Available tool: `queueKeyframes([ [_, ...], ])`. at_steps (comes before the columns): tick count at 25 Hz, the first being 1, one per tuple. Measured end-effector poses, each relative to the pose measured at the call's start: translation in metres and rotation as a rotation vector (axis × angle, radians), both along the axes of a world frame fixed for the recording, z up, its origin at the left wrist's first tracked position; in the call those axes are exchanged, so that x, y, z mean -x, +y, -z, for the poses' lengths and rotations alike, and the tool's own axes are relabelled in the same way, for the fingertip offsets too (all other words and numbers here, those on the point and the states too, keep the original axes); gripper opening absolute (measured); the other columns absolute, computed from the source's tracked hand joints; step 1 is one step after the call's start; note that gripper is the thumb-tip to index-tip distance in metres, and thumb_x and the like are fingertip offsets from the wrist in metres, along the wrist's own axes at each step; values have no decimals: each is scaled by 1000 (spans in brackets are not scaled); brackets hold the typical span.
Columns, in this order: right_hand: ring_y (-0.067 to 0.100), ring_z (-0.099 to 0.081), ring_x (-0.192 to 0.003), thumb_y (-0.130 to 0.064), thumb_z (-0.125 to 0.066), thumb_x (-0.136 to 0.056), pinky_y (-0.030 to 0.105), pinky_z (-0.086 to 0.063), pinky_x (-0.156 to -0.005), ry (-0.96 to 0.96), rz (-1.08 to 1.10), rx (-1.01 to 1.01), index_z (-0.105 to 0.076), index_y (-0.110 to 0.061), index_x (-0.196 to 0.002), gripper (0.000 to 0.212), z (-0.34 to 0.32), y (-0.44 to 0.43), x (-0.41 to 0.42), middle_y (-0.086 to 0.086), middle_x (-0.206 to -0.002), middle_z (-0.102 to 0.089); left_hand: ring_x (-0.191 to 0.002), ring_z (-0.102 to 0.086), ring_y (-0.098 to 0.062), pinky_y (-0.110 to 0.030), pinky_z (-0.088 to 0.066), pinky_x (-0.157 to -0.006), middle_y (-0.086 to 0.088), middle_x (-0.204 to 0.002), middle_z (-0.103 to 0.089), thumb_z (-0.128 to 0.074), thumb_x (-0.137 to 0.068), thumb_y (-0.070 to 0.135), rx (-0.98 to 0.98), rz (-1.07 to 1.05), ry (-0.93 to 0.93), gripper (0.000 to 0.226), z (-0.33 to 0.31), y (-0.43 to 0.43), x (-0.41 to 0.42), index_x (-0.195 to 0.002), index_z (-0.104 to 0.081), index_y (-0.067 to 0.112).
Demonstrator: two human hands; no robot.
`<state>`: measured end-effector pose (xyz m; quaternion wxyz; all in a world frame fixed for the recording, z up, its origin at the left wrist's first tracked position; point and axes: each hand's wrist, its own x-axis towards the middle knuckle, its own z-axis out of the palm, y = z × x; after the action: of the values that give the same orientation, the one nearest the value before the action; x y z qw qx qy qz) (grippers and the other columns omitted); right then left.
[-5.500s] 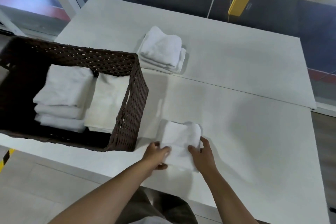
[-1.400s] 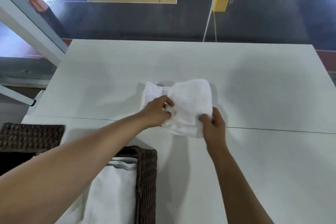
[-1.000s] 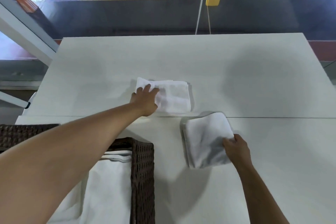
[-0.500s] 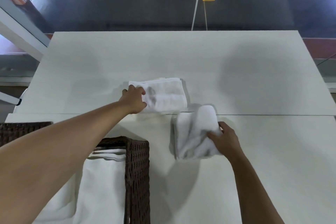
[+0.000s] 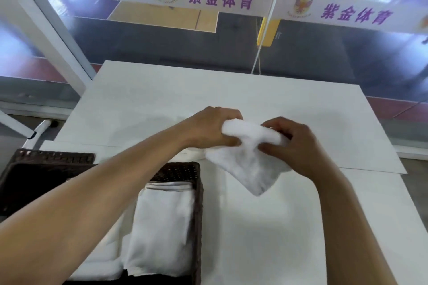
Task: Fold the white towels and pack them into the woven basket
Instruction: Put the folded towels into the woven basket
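Note:
Both hands hold one white towel (image 5: 251, 164) up above the white table (image 5: 289, 227), its loose corner hanging down toward me. My left hand (image 5: 210, 128) grips the towel's top edge on the left and my right hand (image 5: 294, 143) pinches the same edge on the right. A sliver of another white towel (image 5: 193, 154) shows on the table under my left wrist. The dark woven basket (image 5: 198, 203) stands at the lower left with folded white towels (image 5: 162, 227) inside; my left forearm crosses over it.
A second white tabletop (image 5: 208, 90) adjoins at the back. Behind it runs a glass wall with a white banner (image 5: 220, 0) in purple characters. A white frame post (image 5: 46, 28) slants at the left, and a yellow post (image 5: 268, 30) stands beyond the glass.
My left hand left the folded towel on the table and joined my right hand on the other towel, which is now lifted off the table between both hands. The camera tilted upward.

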<state>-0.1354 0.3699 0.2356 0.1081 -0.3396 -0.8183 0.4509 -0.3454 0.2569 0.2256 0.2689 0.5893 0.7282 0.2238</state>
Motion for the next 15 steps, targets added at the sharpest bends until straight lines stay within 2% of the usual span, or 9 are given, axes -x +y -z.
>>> queueKeyframes([
  [4,4,-67,-87,-25,-88,-75,20,-54,-70,161,68,-3,-71,-36,-101,34,-38,-40,18,-13,-98,-72,-89,-62,-2,-27,-52,-77,18,-93,-69,-76,-84,35,-227,-163,-120,17,-48,-69,10,-97,-65,33],
  [7,9,-66,-103,-29,-89,-76,30,-57,-80,189,-2,77,-67,-39,-115,46,-48,-75,31,-10,-113,-71,-88,-62,-1,-19,-47,-72,19,-92,-68,-75,-86,33,-322,-304,-156,16,-70,-130,13,-97,-65,33],
  [9,19,-68,-113,-21,-86,-76,35,-58,-86,266,-92,296,-64,-25,-126,55,-39,-104,40,-3,-120,-72,-91,-63,-4,-23,-49,-75,17,-94,-69,-75,-86,35,-335,-428,-163,15,-71,-177,18,-97,-64,33],
  [11,22,-69,-115,-14,-80,-78,33,-58,-89,317,-155,476,-61,-12,-130,56,-21,-140,53,3,-123,-73,-91,-64,-8,-30,-51,-76,16,-93,-69,-74,-85,37,-354,-595,-188,15,-63,-226,23,-95,-64,34],
  [13,23,-69,-113,-10,-77,-83,35,-57,-92,275,-195,547,-62,-10,-128,47,2,-177,69,5,-121,-73,-88,-66,-10,-34,-52,-74,13,-90,-70,-76,-82,38,-325,-768,-238,15,-45,-271,23,-91,-65,33],
  [15,24,-71,-108,-5,-75,-87,36,-57,-91,163,-185,487,-64,-13,-121,38,27,-212,89,3,-113,-75,-87,-67,-15,-38,-54,-76,10,-88,-71,-76,-79,38,-209,-916,-292,18,-20,-311,18,-89,-64,29],
])
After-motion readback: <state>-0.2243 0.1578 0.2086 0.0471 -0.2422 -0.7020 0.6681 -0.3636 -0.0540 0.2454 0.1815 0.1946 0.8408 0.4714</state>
